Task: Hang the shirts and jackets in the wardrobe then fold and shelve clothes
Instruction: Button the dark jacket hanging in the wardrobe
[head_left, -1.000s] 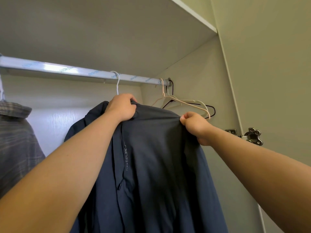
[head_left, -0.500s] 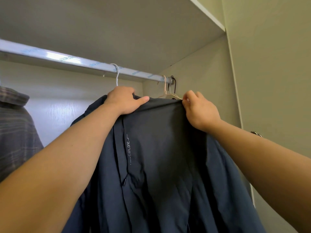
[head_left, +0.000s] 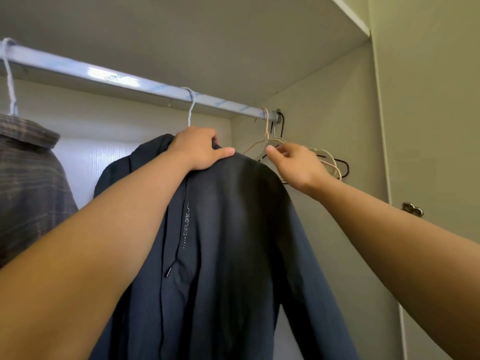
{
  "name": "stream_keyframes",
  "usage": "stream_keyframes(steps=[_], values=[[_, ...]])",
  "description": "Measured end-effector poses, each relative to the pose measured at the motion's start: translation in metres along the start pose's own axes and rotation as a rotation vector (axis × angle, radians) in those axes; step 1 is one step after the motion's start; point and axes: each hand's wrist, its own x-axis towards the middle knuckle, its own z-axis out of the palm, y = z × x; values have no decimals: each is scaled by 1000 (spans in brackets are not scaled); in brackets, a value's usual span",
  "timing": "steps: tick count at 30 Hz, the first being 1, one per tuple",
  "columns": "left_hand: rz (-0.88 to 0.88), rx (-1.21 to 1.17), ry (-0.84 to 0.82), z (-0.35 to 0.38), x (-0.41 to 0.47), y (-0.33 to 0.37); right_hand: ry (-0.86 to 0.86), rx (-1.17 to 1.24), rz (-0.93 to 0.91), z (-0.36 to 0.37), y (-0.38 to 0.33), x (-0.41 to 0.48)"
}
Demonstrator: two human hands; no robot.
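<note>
Left hand (head_left: 200, 149): fingers clamp the navy jacket (head_left: 233, 229) at the collar, rail (head_left: 104, 76) just above them. Right hand (head_left: 298, 165): fingers at the spare hangers (head_left: 266, 128), grip unclear. Best lift one cleanly, collar steadied.

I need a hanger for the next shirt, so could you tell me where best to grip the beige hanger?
I'd take the beige hanger by its neck, just below the hook, coming from the left: the neck stands clear there, while its right arm is bunched with the other hangers near the wall.
</note>
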Motion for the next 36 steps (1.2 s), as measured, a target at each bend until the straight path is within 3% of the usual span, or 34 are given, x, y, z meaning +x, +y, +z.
stream_keyframes(steps=[6, 12, 14, 17, 20, 23, 25, 27, 30, 34, 36], values=[[15, -32, -14, 0, -1, -12, -240, -58, 36, 15, 1, -4], [9, -33, 18, 3, -6, -6, -139, -397, 31, 27, -17, -10], [52, -113, 107, 7, -16, -7, -76, -525, 32, 34, -29, -17], [124, -140, 445, 12, -38, -22, 133, -748, -166, 50, -42, -27], [-30, -153, 613, 16, -57, -55, 207, -770, -471, 69, -61, -31], [-414, -338, 664, 17, -72, -102, 178, -699, -686, 95, -86, -31], [-658, -377, 570, 18, -81, -137, 152, -656, -767, 114, -103, -30], [-761, -522, 390, 19, -92, -165, 127, -647, -828, 132, -120, -25], [-693, -795, 226, 23, -108, -180, 90, -655, -872, 153, -147, -13], [-583, -855, 230, 24, -119, -189, 20, -761, -889, 175, -179, 13], [-532, -865, 212, 21, -121, -196, -53, -850, -805, 182, -187, 26]])
